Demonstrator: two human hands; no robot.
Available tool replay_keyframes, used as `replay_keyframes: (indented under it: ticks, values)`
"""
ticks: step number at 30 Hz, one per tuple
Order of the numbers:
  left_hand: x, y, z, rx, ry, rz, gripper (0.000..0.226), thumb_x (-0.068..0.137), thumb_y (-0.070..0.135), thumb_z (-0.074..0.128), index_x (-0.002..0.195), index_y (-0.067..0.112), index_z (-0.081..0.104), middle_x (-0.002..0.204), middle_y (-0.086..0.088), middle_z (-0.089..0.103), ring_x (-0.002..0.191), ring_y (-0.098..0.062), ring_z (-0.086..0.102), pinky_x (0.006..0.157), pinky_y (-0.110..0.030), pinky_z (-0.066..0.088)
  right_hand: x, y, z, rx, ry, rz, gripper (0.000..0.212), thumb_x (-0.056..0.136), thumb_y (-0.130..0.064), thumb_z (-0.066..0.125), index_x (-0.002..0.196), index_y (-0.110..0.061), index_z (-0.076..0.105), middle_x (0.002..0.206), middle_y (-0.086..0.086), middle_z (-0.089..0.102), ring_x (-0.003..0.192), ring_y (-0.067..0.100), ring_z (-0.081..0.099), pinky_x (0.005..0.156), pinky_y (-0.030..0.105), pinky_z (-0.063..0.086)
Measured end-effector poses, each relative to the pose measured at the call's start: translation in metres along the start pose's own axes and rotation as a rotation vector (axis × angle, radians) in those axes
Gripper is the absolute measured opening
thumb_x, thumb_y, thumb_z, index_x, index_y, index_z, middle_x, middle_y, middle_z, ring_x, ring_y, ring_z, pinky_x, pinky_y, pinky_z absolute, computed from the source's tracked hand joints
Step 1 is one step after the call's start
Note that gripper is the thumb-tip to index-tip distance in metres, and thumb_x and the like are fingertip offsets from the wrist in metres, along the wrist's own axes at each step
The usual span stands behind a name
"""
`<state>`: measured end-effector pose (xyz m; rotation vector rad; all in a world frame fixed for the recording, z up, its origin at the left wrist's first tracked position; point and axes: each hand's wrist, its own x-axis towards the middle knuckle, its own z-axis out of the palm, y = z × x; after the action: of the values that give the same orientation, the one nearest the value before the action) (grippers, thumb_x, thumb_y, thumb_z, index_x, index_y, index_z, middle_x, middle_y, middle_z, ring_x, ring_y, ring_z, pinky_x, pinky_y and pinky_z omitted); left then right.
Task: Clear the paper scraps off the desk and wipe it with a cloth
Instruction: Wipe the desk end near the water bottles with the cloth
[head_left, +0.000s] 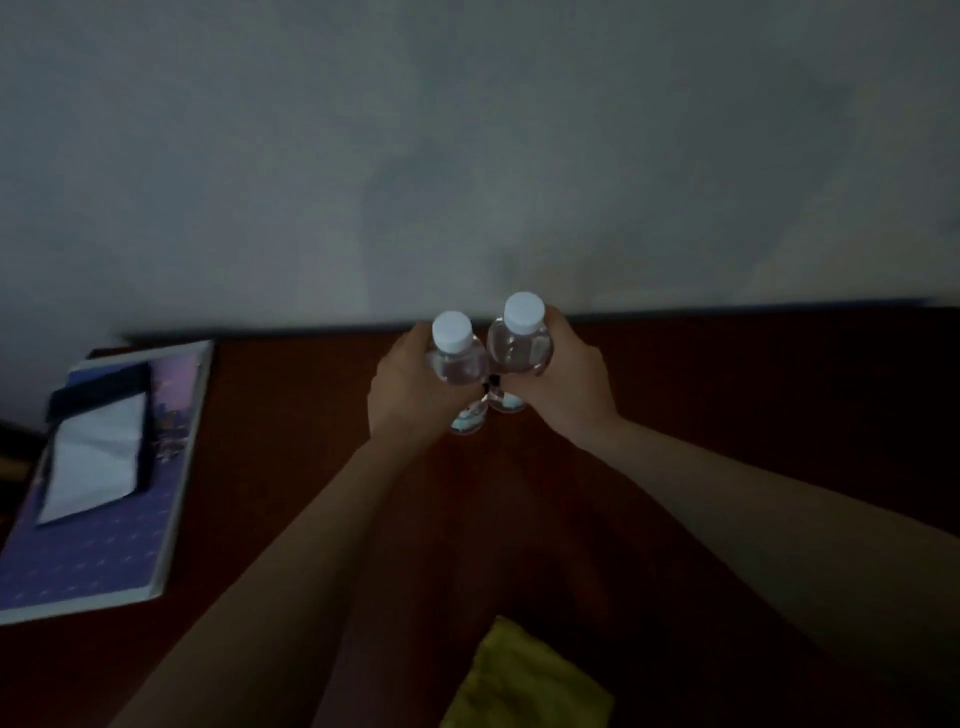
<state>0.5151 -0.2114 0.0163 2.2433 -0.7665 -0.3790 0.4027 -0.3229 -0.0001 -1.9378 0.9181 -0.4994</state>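
Dim light falls over a dark red-brown desk (291, 467) pushed against a plain grey wall (467, 130), and from my remote seat I read the scene as a tidying step partway through. My left hand (405, 395) is wrapped around one clear bottle (460, 358) with a white cap, and my right hand (561, 384) is closed the same way around a second bottle (519, 343); the two bottles touch at the shoulders, near the back edge of the desk. Whether their bases rest on the wood or hang just above it I cannot tell. No paper scraps show on the bare part of the desk, though the light is poor; a white sheet lies on a purple notebook (104, 545) at the far left. The yellow cloth (519, 680) lies at the near edge, between my forearms. I judge the bottles are being moved so the surface can be wiped. To do it well I would keep both upright, grip below the shoulders, set them down together against the wall or well to one side, then let go gently so neither tips, and only then reach back for the cloth.
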Motion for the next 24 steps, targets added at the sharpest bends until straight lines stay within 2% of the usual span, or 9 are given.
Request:
replay_keyframes:
  ticks: [3, 7, 9, 12, 14, 18, 22, 24]
  values:
    - [-0.006, 0.073, 0.065, -0.005, -0.084, 0.066, 0.051, 0.059, 0.049, 0.070, 0.100, 0.022, 0.059, 0.095, 0.007, 0.066, 0.088, -0.014, 0.064, 0.076, -0.036, 0.054, 0.001, 0.041, -0.089, -0.036, 0.072, 0.023, 0.069, 0.062, -0.027, 0.078, 0.123, -0.031, 0.047, 0.104, -0.006, 0.069, 0.097, 0.018, 0.065, 0.082, 0.041, 0.053]
    - [-0.017, 0.165, 0.156, -0.026, -0.142, 0.144, 0.062, 0.051, 0.055, 0.062, 0.101, 0.018, 0.059, 0.099, 0.000, 0.067, 0.092, -0.021, 0.064, 0.078, -0.042, 0.054, 0.003, 0.099, -0.204, -0.063, 0.171, 0.050, 0.069, 0.062, -0.027, 0.080, 0.123, -0.031, 0.048, 0.101, -0.008, 0.069, 0.094, 0.018, 0.065, 0.080, 0.035, 0.053]
    - [-0.021, 0.204, 0.200, -0.024, -0.170, 0.183, 0.059, 0.054, 0.050, 0.066, 0.101, 0.017, 0.059, 0.100, -0.002, 0.066, 0.093, -0.022, 0.064, 0.079, -0.043, 0.054, 0.003, 0.129, -0.256, -0.053, 0.206, 0.079, 0.068, 0.065, -0.027, 0.079, 0.125, -0.032, 0.047, 0.100, -0.012, 0.066, 0.095, 0.015, 0.064, 0.080, 0.028, 0.050]
    - [-0.026, 0.252, 0.261, 0.004, -0.197, 0.227, 0.051, 0.061, 0.041, 0.077, 0.102, 0.019, 0.058, 0.101, 0.000, 0.065, 0.093, -0.021, 0.063, 0.078, -0.040, 0.053, 0.001, 0.171, -0.315, -0.029, 0.271, 0.118, 0.068, 0.067, -0.026, 0.078, 0.127, -0.032, 0.046, 0.099, -0.016, 0.061, 0.095, 0.013, 0.062, 0.082, 0.028, 0.048]
    - [-0.028, 0.276, 0.294, 0.000, -0.211, 0.222, 0.047, 0.064, 0.040, 0.075, 0.102, 0.019, 0.058, 0.101, 0.001, 0.065, 0.092, -0.019, 0.063, 0.078, -0.038, 0.054, 0.002, 0.197, -0.342, -0.013, 0.309, 0.123, 0.068, 0.067, -0.024, 0.078, 0.127, -0.030, 0.046, 0.097, -0.019, 0.058, 0.093, 0.013, 0.062, 0.081, 0.030, 0.050]
    - [-0.025, 0.304, 0.338, -0.072, -0.201, 0.151, 0.046, 0.063, 0.031, 0.080, 0.102, 0.017, 0.058, 0.100, 0.001, 0.065, 0.091, -0.017, 0.062, 0.080, -0.039, 0.054, 0.010, 0.236, -0.369, 0.030, 0.324, 0.123, 0.066, 0.069, -0.024, 0.078, 0.126, -0.028, 0.044, 0.113, -0.009, 0.061, 0.101, 0.014, 0.060, 0.083, 0.033, 0.050]
    - [-0.010, 0.316, 0.356, -0.110, -0.160, 0.168, 0.054, 0.060, 0.029, 0.083, 0.107, 0.015, 0.059, 0.102, -0.001, 0.066, 0.095, -0.020, 0.062, 0.083, -0.042, 0.053, 0.025, 0.248, -0.380, 0.079, 0.333, 0.056, 0.060, 0.073, -0.017, 0.075, 0.125, -0.021, 0.045, 0.109, -0.013, 0.056, 0.102, 0.013, 0.057, 0.084, 0.032, 0.048]
    - [-0.004, 0.321, 0.361, -0.081, -0.160, 0.194, 0.055, 0.062, 0.031, 0.082, 0.109, 0.014, 0.058, 0.104, -0.003, 0.065, 0.097, -0.021, 0.061, 0.084, -0.042, 0.052, 0.033, 0.252, -0.383, 0.077, 0.336, 0.015, 0.055, 0.077, -0.012, 0.072, 0.126, -0.015, 0.046, 0.108, -0.009, 0.053, 0.104, 0.016, 0.056, 0.085, 0.030, 0.044]
